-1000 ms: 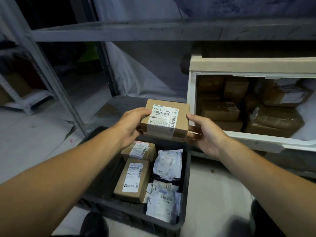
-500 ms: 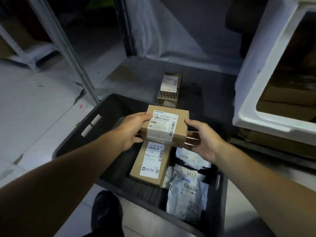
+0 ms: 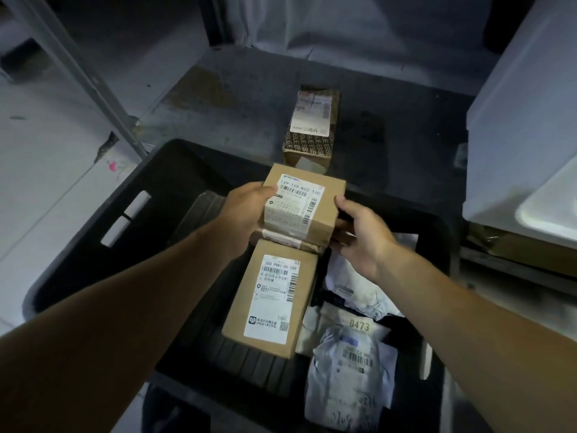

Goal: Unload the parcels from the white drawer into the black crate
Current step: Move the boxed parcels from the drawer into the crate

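Both forearms extend forward and downward from the bottom corners of the view and converge over the black crate (image 3: 93,232). The left hand (image 3: 242,214) approaches from the left with the palm turned toward the held cardboard box (image 3: 304,203); the right hand (image 3: 363,237) approaches from the right, with the back of the hand facing the camera.

Item count:
- Held cardboard box — one, carried between the two hands above the far half of the crate, label side up.
- Cardboard boxes in the crate — two: a long box (image 3: 270,298) with a white label, and a second box (image 3: 287,242) directly beneath the held one, mostly hidden.
- White poly mailers (image 3: 349,370) in the crate — at least three, piled along the right side; the exact number cannot be told.
- Taped box (image 3: 310,126) — one, on the dark floor beyond the crate's far rim.
- White drawer (image 3: 524,126) — one, at the right edge; its contents are out of view.

Left fingers curl round the left edge of the held box, the thumb lying on its top face. Right fingers are partly curled and grip the box's right edge — the thumb tip sits at the upper right corner.
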### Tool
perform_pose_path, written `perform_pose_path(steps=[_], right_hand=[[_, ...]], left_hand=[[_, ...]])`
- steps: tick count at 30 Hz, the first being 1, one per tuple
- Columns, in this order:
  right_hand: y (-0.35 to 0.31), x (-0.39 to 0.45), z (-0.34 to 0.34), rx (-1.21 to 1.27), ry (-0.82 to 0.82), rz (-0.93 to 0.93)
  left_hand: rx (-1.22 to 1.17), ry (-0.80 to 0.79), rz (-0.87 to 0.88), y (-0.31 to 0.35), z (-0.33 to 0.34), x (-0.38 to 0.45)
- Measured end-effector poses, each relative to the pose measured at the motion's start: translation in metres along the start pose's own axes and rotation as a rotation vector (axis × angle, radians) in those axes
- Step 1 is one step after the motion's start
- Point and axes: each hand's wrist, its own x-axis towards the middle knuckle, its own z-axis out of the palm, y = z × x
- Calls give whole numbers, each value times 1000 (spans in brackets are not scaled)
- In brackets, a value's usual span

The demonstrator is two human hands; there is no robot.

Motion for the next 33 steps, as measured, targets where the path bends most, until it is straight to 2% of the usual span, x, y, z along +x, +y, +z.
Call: perform_pose_path(steps=[9,14,16,18,20,22,26,29,33], right_hand=[[8,10,-6,27,9,-34],[-5,-14,-9,-58,157,-95],[-12,-31,-13,-166,179,-166],[-20,-54,-17,-413,169,-271],[-27,-72,-23,-760,155,-428],[-36,-96,-24,-1092,134,-590],[-60,-152,-22,-1400,149,-805],[-76,-191,-28,-1455,244,-905],[-98,-237,-54,-1534,371,-940]], left_hand=[[70,-48,48,-2,3,5],[131,72,79,19,5,-8],[302,104,205,31,-2,-23],[799,79,448,47,-17,-38],[1351,-25,719,70,-33,-53],[1642,-126,850,94,-41,-71],[1623,-80,898,119,-27,-121],[1697,-26,916,131,-7,-157],[1656,41,981,143,26,-205]])
